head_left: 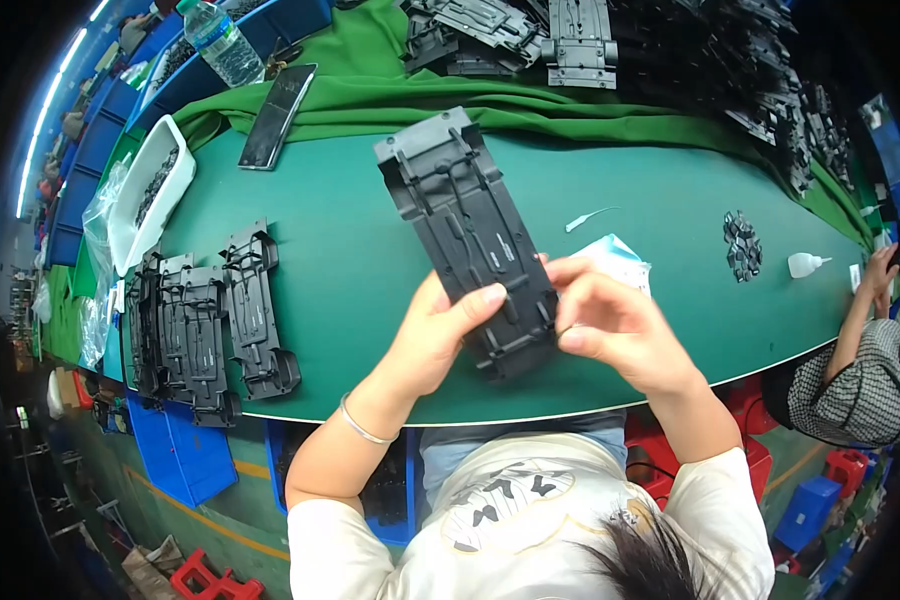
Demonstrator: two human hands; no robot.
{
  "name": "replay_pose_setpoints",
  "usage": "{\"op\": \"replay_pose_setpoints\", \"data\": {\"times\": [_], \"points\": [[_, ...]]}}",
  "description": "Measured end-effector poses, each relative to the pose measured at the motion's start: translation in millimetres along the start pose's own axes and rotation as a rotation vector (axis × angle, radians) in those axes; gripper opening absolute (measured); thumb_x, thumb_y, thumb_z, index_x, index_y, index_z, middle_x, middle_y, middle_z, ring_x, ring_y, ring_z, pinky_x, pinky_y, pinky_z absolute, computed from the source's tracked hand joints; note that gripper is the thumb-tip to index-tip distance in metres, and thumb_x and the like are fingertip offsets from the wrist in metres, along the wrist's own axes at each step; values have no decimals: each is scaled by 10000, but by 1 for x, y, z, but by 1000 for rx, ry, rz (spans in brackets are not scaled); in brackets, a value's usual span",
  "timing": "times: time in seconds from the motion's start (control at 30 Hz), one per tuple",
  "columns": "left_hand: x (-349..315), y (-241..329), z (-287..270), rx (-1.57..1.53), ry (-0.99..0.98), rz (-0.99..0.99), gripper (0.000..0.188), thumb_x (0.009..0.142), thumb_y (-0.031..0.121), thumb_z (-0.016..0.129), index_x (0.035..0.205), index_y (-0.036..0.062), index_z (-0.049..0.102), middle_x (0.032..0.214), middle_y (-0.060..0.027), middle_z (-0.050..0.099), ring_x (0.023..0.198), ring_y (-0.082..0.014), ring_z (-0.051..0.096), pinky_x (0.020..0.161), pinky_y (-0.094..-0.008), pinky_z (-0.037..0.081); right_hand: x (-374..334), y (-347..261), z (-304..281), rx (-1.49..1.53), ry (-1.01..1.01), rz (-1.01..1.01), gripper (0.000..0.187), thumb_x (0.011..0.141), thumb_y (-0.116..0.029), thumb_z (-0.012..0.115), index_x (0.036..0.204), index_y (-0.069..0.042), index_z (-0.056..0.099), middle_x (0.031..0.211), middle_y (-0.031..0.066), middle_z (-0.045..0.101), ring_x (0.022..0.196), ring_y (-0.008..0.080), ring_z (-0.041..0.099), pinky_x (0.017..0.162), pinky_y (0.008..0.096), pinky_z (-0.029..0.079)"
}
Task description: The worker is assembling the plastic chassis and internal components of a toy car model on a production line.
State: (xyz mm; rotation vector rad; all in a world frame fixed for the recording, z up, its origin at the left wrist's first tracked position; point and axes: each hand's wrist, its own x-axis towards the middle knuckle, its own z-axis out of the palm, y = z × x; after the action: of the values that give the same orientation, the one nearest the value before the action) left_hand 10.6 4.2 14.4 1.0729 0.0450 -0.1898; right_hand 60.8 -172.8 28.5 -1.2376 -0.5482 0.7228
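Observation:
A long black plastic chassis plate (475, 235) with moulded ribs is held tilted above the green table (345, 300). My left hand (440, 325) grips its lower left edge, the thumb lying across its face. Beside its lower right edge is my right hand (620, 325), with thumb and forefinger curled close together; whether a small part sits between them is too small to tell. Several similar chassis plates (255, 310) lie side by side at the left of the table. Behind my right hand lies a white and light-blue packet (615, 262), partly hidden.
A white tray (175, 190) of small black parts, a phone (278, 117) and a water bottle (220, 45) stand far left. Small black parts (742, 245) and a white dropper bottle (806, 264) lie right. More chassis plates (580, 45) pile on green cloth (370, 105). Another person's hand (878, 270) rests far right.

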Motion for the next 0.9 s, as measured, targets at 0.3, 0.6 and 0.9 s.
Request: {"op": "replay_pose_setpoints", "data": {"times": [0.3, 0.6, 0.9], "points": [[-2, -2, -6, 21, 57, -93, 382, 785, 191, 502, 1082, -38, 423, 1024, -163, 526, 931, -217, 523, 821, -330, 410, -29, 0, -39, -90, 441, 10, 71, 738, 6, 541, 801, -4, 508, 768, 29, 507, 648, 83, 477, 576, 198, 403], [-1, -2, -5, 41, 95, -167, 370, 785, 199, 509, 1056, -43, 439, 1001, -170, 535, 906, -220, 538, 805, -323, 421, -35, 3, -49, -129, 450, 122, 126, 749, 23, 529, 872, 28, 500, 776, 80, 546, 652, 119, 563, 578, 206, 467], [0, -1, -3, 33, 94, -209, 375, 778, 209, 513, 1042, -48, 444, 994, -172, 537, 897, -219, 542, 796, -320, 428, -37, -1, -48, -256, 464, 98, 134, 721, 49, 544, 853, 28, 533, 781, 67, 553, 687, 119, 558, 594, 219, 454]]}}
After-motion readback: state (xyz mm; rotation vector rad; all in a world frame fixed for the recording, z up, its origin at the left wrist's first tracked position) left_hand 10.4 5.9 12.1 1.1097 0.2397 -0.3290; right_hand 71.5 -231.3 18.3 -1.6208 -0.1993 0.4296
